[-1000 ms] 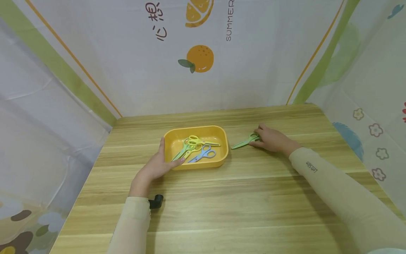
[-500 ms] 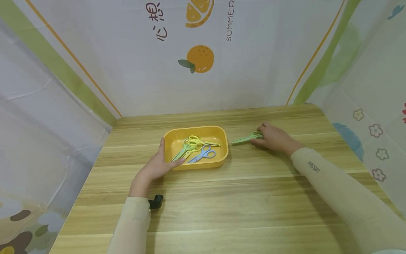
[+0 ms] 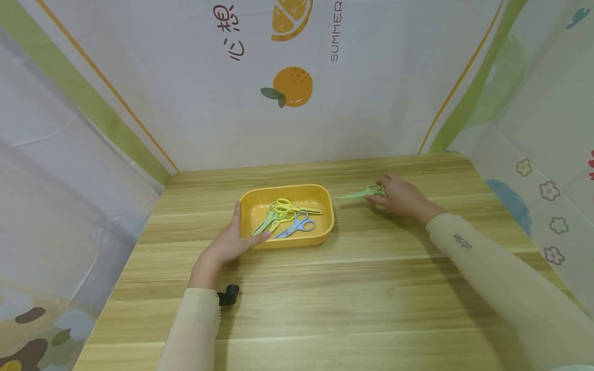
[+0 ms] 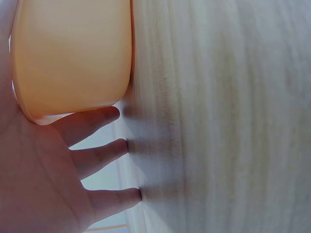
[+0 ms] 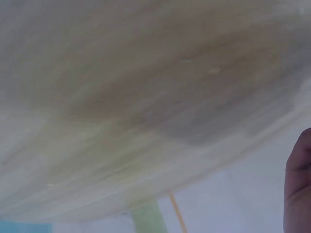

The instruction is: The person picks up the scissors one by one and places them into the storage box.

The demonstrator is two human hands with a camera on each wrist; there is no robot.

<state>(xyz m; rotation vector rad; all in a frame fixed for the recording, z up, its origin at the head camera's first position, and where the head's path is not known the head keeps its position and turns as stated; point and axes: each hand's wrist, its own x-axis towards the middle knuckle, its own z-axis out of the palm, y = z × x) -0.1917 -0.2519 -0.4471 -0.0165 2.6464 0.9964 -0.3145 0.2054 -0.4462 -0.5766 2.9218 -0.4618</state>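
Observation:
My left hand (image 3: 229, 239) rests on the left end of a yellow plastic tray (image 3: 327, 229), its thumb over the front rim. In the left wrist view its straight, spread fingers (image 4: 109, 201) reach down beside the tray wall (image 4: 73, 53) to the tabletop. Inside the tray lie yellow scissors (image 3: 310, 209), more yellow scissors (image 3: 274, 226), green scissors (image 3: 265, 222) and blue scissors (image 3: 293, 226). Right of the tray, my right hand (image 3: 401, 196) pinches another pair of green scissors (image 3: 355, 195) by the handles, blades pointing left. The right wrist view does not show these scissors.
The wood-grain table (image 3: 348, 309) ends at a white printed curtain (image 3: 362, 113) behind. Another curtain (image 3: 543, 154) hangs along the right side. A small black angled piece (image 3: 229, 294) sticks out beside the left wrist.
My right hand has moved slightly away toward the back of the table with the green scissors, and their blades have swung toward the back. The left hand and the tray stay in place.

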